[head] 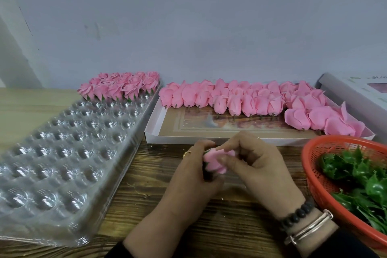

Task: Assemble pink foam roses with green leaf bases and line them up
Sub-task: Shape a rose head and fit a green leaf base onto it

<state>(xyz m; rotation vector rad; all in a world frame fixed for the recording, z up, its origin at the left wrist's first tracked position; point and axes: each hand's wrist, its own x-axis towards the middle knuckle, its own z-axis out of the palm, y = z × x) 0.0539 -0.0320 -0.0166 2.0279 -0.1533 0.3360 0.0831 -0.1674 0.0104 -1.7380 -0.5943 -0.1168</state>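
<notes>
Right now your left hand (188,165) and your right hand (255,159) meet over the near middle of the wooden bench (219,226), both on 1 pink foam rose (215,162). Your left fingers (201,146) are curled round its left side, where a dark green leaf base (207,170) shows against your palm. Your right fingers (228,148) are bent in and pinch the petals from the right.

To the left lies a clear plastic tray (62,163) of round pockets; the finished roses (121,86) with green bases stand in rows at its far end. Beyond your hands sits a shallow white box (155,130), touching the tray's right edge, with bare pink rose heads (251,100) lined along its far side and piled at its right end. At the near right, an orange basket (314,174) holds loose green leaf bases (356,174). A ring shows on your left hand; a dark bead bracelet (297,212) and silver bangles (310,226) circle your right wrist.
</notes>
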